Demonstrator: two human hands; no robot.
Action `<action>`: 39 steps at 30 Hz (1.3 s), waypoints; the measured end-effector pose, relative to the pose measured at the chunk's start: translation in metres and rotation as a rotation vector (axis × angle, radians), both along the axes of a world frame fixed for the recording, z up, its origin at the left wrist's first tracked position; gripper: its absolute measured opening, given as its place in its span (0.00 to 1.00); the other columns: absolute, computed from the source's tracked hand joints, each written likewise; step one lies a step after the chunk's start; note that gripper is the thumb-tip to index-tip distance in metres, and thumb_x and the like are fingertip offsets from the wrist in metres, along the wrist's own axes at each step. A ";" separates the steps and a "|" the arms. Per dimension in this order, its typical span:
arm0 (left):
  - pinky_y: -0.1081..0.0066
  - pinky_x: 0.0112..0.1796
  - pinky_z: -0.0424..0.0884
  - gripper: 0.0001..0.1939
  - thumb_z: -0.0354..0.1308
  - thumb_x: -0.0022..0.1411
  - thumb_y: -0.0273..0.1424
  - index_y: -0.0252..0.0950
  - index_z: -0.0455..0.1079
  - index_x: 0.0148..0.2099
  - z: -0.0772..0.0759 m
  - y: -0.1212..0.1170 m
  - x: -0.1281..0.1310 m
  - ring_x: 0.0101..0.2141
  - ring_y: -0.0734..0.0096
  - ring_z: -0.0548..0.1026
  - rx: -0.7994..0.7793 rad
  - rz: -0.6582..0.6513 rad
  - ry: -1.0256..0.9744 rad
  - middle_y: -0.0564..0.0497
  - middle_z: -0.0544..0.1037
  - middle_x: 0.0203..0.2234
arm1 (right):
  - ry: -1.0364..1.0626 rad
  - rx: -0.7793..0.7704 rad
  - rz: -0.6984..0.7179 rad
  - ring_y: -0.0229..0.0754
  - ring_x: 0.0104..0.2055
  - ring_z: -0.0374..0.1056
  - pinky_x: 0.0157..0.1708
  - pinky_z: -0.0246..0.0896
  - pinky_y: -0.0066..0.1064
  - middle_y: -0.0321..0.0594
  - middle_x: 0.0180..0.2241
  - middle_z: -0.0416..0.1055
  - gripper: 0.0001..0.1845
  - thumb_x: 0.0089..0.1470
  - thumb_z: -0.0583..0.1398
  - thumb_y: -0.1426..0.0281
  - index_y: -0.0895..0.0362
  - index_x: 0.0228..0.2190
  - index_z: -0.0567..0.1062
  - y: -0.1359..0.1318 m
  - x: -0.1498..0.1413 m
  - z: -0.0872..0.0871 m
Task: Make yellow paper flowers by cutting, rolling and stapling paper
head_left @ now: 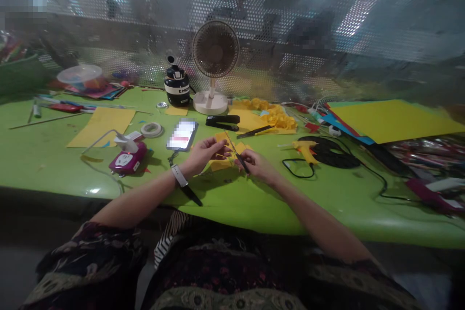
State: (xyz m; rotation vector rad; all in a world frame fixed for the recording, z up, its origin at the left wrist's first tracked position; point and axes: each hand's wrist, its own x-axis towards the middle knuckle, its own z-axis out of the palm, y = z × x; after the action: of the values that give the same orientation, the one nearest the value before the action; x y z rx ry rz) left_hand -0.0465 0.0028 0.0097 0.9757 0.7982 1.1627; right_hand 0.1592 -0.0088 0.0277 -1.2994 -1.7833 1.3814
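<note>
Near the front middle of the table, my left hand (206,154) pinches a small piece of yellow paper (221,136). My right hand (258,167) is closed around the dark handles of a pair of scissors (241,162), whose blades reach up to the paper. Beneath both hands lie more yellow paper pieces (221,165), partly covered by the fingers. A lit phone (182,134) rests just beyond my left wrist. Past my right hand lies a long dark tool (256,131), its kind unclear, beside a black stapler (222,121).
Behind stand a white fan (210,103) and a dark bottle (177,92). At left are a purple power adapter (128,159), a tape roll (151,130) and a yellow sheet (101,126). A yellow glue gun (307,150) with its cord and coloured sheets (395,118) occupy the right.
</note>
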 end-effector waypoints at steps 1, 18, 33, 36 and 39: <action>0.72 0.34 0.76 0.17 0.70 0.55 0.39 0.29 0.73 0.36 0.000 0.000 0.000 0.29 0.74 0.80 -0.003 0.003 -0.002 0.47 0.81 0.29 | -0.002 -0.001 0.005 0.37 0.27 0.64 0.24 0.57 0.29 0.32 0.24 0.67 0.28 0.41 0.68 0.47 0.56 0.29 0.68 0.000 0.000 0.000; 0.72 0.36 0.77 0.13 0.67 0.59 0.36 0.30 0.73 0.36 0.003 0.000 0.001 0.29 0.75 0.79 -0.032 -0.009 -0.008 0.47 0.81 0.29 | -0.037 0.044 -0.027 0.35 0.23 0.61 0.22 0.54 0.28 0.32 0.22 0.66 0.30 0.39 0.68 0.43 0.55 0.27 0.67 -0.002 0.001 0.002; 0.72 0.35 0.77 0.15 0.66 0.60 0.37 0.29 0.71 0.36 0.004 0.001 0.001 0.29 0.73 0.80 -0.059 0.020 -0.019 0.46 0.82 0.28 | -0.052 0.056 -0.019 0.35 0.22 0.59 0.20 0.51 0.28 0.34 0.23 0.67 0.30 0.43 0.65 0.41 0.55 0.27 0.68 -0.003 0.003 -0.002; 0.71 0.36 0.77 0.13 0.66 0.61 0.36 0.29 0.71 0.36 0.004 0.001 0.001 0.29 0.73 0.80 -0.059 0.033 -0.008 0.45 0.82 0.29 | -0.061 0.063 -0.025 0.35 0.20 0.58 0.19 0.50 0.28 0.34 0.22 0.67 0.31 0.42 0.65 0.40 0.55 0.26 0.68 -0.005 0.002 -0.001; 0.71 0.36 0.77 0.12 0.65 0.61 0.35 0.30 0.71 0.35 0.005 0.001 0.001 0.29 0.74 0.80 -0.056 0.053 -0.006 0.46 0.82 0.29 | -0.059 0.069 -0.026 0.35 0.20 0.57 0.18 0.50 0.28 0.34 0.21 0.67 0.32 0.41 0.65 0.39 0.55 0.26 0.67 -0.005 0.002 0.000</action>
State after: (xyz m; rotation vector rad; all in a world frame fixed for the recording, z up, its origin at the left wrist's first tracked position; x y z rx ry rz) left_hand -0.0460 0.0033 0.0146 0.9092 0.8524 1.1819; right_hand 0.1615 -0.0137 0.0280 -1.3351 -1.8301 1.2689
